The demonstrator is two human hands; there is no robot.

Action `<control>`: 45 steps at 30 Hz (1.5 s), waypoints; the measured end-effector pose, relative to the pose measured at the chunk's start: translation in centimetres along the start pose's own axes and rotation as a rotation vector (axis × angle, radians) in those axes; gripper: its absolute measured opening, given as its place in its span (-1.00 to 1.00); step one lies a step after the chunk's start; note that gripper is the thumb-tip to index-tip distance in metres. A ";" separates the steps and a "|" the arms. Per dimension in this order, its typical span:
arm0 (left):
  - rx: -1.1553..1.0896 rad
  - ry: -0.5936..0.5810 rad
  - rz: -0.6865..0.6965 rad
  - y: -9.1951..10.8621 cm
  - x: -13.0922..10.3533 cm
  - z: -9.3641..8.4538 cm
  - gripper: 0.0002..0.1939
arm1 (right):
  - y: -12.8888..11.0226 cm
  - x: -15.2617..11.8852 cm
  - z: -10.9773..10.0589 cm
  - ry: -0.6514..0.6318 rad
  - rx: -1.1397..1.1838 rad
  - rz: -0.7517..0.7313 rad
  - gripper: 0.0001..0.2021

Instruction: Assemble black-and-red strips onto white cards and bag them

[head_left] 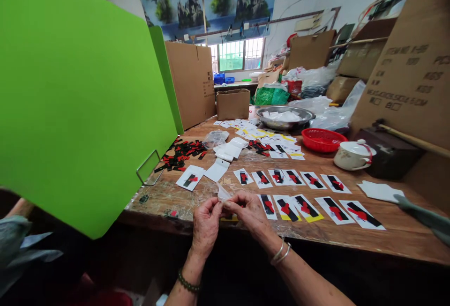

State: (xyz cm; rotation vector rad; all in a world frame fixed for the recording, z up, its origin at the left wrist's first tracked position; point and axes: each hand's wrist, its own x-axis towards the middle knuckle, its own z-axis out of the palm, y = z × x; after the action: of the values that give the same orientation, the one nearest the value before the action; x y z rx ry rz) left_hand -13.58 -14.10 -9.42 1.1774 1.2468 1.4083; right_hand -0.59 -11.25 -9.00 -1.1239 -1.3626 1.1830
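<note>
Just over the table's front edge, my left hand (pixel 206 221) and my right hand (pixel 251 213) meet with fingertips pinched. Between them is a small translucent white plastic bag (pixel 222 191), its upper corner sticking up; the fingers hide the rest. To the right lie two rows of white cards, each with a black strip and a red piece on it, such as this card (pixel 335 210). One similar card in a bag (pixel 191 178) lies left of my hands, beside a white packet (pixel 217 170). Behind it is a pile of loose black and red pieces (pixel 181 153).
A large green panel (pixel 87 85) stands on the left, with another person's sleeve (pixel 16 233) beyond it. Farther back on the wooden table (pixel 351 235) are scattered cards, a metal basin (pixel 302 119), a red basket (pixel 323 141) and a lidded cup (pixel 353 156). Cardboard boxes (pixel 232 104) stand behind.
</note>
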 end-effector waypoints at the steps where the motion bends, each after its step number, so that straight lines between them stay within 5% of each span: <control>1: 0.017 -0.001 0.013 -0.2 0.0 0.0 -0.73 | 0.1 -0.2 0.1 0.025 -0.016 -0.007 -0.83; 12: 0.360 0.260 0.113 -0.6 0.1 0.9 -0.89 | 1.0 -2.0 1.8 0.310 -0.588 -0.568 -0.81; 16: 0.392 0.288 0.111 0.0 0.0 1.2 -0.92 | 1.0 -2.1 2.0 0.360 -0.720 -0.648 -0.81; 22: 0.298 0.285 0.152 0.3 -1.6 2.7 -0.86 | -0.3 -0.3 0.5 0.315 -0.556 -0.542 -0.83; 28: -0.615 -0.077 -0.213 1.3 -1.9 2.6 -0.68 | -0.3 -0.1 0.1 0.336 -0.294 -0.597 -0.82; 33: -0.872 0.072 -0.394 1.5 -0.5 1.8 -0.77 | 0.5 -2.0 1.4 0.187 -0.135 -0.543 -0.90; 38: -0.738 0.337 -0.207 0.7 -0.7 1.3 -0.68 | 1.2 -2.1 1.8 0.146 0.116 -0.094 -0.71; 42: -0.839 0.282 -0.255 1.1 -1.7 1.4 -0.63 | 1.0 -2.4 2.0 -0.050 0.329 0.115 -0.75; 45: -0.946 0.216 -0.367 1.3 -2.2 1.8 -0.68 | 1.0 -2.7 2.2 -0.077 0.352 0.084 -0.74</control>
State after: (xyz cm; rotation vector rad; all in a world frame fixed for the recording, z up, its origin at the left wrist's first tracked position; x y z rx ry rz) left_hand -11.53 -16.10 -8.28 0.1472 0.7032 1.5728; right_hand -2.45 -14.06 -10.40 -0.8967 -1.1153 1.4734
